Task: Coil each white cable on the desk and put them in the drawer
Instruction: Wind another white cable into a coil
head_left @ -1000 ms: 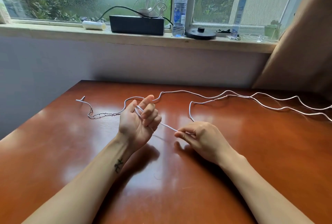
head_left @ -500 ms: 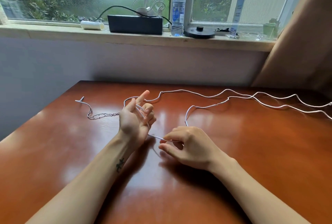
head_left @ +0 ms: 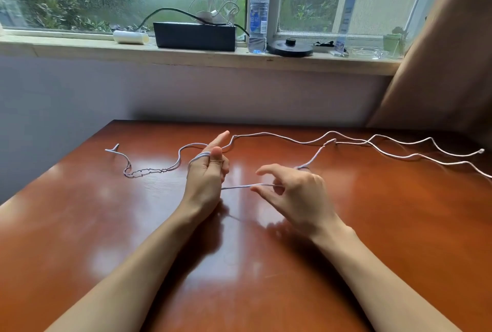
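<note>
Currently, coiling of 1 white cable (head_left: 292, 140) is in progress on the desk (head_left: 239, 265). The left hand (head_left: 205, 177) stands edge-up near the centre and serves as the former: turns of cable lie round its fingers (head_left: 221, 138), with the thumb pressed down on them, judged to stop the loops slipping. A taut span runs right to the right hand (head_left: 298, 193), whose curled fingers hold the cable lightly, presumably to feed and tension the next turn. Beyond it the cable trails in 2 wavy strands to the far right; whether these are 1 cable or 2 cannot be told. A kinked free end lies at the far left. No drawer is in view.

On the windowsill, the water bottle (head_left: 258, 12) carries a blue label; its print is too small to read. No other writing is legible.
</note>
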Available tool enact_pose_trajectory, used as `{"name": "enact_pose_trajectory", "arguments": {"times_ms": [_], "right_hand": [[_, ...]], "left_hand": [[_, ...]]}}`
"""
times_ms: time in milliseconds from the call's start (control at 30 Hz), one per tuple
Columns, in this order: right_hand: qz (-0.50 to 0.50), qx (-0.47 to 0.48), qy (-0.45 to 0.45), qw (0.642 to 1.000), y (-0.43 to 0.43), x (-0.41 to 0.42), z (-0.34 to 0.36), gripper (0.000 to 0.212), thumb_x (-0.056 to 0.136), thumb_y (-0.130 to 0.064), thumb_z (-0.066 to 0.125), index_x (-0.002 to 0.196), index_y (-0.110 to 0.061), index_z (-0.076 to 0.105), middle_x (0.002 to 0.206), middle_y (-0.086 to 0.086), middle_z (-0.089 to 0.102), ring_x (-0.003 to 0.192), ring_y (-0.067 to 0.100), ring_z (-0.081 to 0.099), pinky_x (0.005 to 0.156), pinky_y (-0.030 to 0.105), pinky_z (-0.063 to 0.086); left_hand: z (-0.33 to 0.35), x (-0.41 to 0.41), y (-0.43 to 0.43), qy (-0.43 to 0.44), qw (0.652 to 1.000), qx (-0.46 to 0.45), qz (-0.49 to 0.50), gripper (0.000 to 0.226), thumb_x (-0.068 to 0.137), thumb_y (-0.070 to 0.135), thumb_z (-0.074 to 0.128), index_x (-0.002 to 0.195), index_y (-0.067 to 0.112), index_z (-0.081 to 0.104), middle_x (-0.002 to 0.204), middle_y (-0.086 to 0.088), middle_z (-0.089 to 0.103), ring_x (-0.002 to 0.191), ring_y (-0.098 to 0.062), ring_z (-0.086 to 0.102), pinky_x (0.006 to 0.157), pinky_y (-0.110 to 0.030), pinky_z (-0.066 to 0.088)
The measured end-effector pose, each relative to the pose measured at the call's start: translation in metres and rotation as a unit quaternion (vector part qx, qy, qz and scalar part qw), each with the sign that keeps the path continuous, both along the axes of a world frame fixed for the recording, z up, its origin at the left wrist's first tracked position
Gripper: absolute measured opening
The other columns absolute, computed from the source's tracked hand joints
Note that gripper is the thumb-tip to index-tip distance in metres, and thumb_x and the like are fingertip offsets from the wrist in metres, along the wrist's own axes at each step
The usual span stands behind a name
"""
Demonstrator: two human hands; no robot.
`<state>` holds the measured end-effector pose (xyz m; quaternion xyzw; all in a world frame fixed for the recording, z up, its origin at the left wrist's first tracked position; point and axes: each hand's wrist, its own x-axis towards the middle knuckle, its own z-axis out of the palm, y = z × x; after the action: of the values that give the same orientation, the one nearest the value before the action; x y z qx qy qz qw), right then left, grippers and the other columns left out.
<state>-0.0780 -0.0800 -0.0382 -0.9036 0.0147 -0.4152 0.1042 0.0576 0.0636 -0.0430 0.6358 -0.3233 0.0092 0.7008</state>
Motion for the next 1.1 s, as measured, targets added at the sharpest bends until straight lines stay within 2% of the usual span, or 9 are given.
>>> {"name": "enact_pose_trajectory", "arguments": {"times_ms": [167,267,367,467,567,667,767,900,1100], "right_hand": [[-0.062,0.013,-0.014,0.998,-0.005,-0.003,0.000,0.040,0.074,-0.070,0.070,0.084,-0.032,0.072,0.058,-0.011,0.063,0.060,0.017,0.068,0.052,0.028,0.047],[-0.028,0.063,0.000,0.998,-0.011,-0.004,0.002,0.026,0.083,-0.051,0.077,0.100,-0.033,0.070,0.067,-0.014,0.056,0.063,0.009,0.054,0.058,0.028,0.047],[0.033,0.092,0.003,0.995,-0.016,-0.005,0.004,0.024,0.095,-0.026,0.066,0.118,-0.034,0.065,0.093,-0.011,0.062,0.073,0.005,0.057,0.066,0.041,0.055],[0.038,0.105,-0.018,0.994,-0.020,-0.008,0.006,0.026,0.098,-0.022,0.065,0.122,-0.031,0.064,0.096,-0.020,0.055,0.077,-0.009,0.055,0.066,0.040,0.054],[0.016,0.120,-0.053,0.991,-0.022,-0.010,0.009,0.028,0.095,-0.027,0.071,0.122,-0.027,0.066,0.094,-0.022,0.054,0.074,-0.007,0.053,0.066,0.032,0.052],[-0.051,0.138,-0.077,0.986,-0.023,-0.011,0.010,0.036,0.090,-0.041,0.073,0.123,-0.027,0.065,0.073,-0.016,0.051,0.064,0.007,0.051,0.062,0.029,0.046],[-0.078,0.136,-0.075,0.985,-0.023,-0.013,0.010,0.036,0.087,-0.055,0.070,0.113,-0.029,0.066,0.062,-0.012,0.047,0.057,0.008,0.049,0.057,0.032,0.046],[-0.041,0.124,-0.080,0.988,-0.018,-0.013,0.010,0.034,0.087,-0.058,0.067,0.102,-0.029,0.068,0.058,-0.015,0.042,0.054,0.002,0.044,0.056,0.030,0.044],[0.011,0.151,-0.039,0.988,-0.017,-0.011,0.008,0.023,0.094,-0.047,0.066,0.107,-0.029,0.065,0.065,-0.015,0.047,0.062,0.005,0.051,0.058,0.025,0.041]], "left_hand": [[-0.007,-0.003,0.002,-0.103,0.991,0.081,0.038,0.037,0.104,0.039,0.040,0.130,0.030,0.065,0.087,0.009,0.056,0.072,-0.006,0.053,0.072,-0.023,0.044],[-0.009,-0.004,0.004,-0.156,0.980,0.116,0.052,0.030,0.103,0.033,0.042,0.112,0.028,0.071,0.094,0.021,0.058,0.079,-0.011,0.058,0.076,-0.023,0.046],[-0.012,-0.003,0.003,-0.099,0.984,0.145,0.034,0.026,0.107,0.029,0.045,0.101,0.030,0.070,0.084,0.012,0.059,0.071,-0.009,0.058,0.065,-0.023,0.052],[-0.012,-0.010,0.006,-0.023,0.985,0.170,-0.025,0.028,0.104,0.045,0.045,0.095,0.040,0.071,0.087,-0.002,0.061,0.075,-0.015,0.060,0.063,-0.038,0.062],[-0.003,-0.016,0.011,-0.102,0.973,0.197,-0.069,0.040,0.106,0.042,0.041,0.079,0.056,0.066,0.107,-0.003,0.070,0.095,-0.014,0.062,0.069,-0.009,0.050],[0.001,-0.018,0.012,-0.123,0.964,0.200,-0.128,0.029,0.102,0.046,0.047,0.108,0.033,0.072,0.108,0.019,0.071,0.098,-0.001,0.065,0.086,-0.019,0.047],[-0.008,-0.014,0.010,-0.157,0.946,0.263,-0.102,0.043,0.099,0.045,0.057,0.103,0.004,0.070,0.084,0.027,0.067,0.073,-0.003,0.065,0.077,-0.033,0.048],[-0.012,-0.010,0.009,-0.195,0.933,0.302,-0.028,0.034,0.095,0.059,0.047,0.093,0.031,0.066,0.070,0.004,0.067,0.068,-0.014,0.065,0.078,-0.042,0.053],[-0.006,-0.014,0.012,-0.138,0.949,0.281,-0.036,0.059,0.097,0.061,0.026,0.087,0.034,0.077,0.054,0.012,0.049,0.064,-0.003,0.050,0.076,-0.036,0.041]]}}
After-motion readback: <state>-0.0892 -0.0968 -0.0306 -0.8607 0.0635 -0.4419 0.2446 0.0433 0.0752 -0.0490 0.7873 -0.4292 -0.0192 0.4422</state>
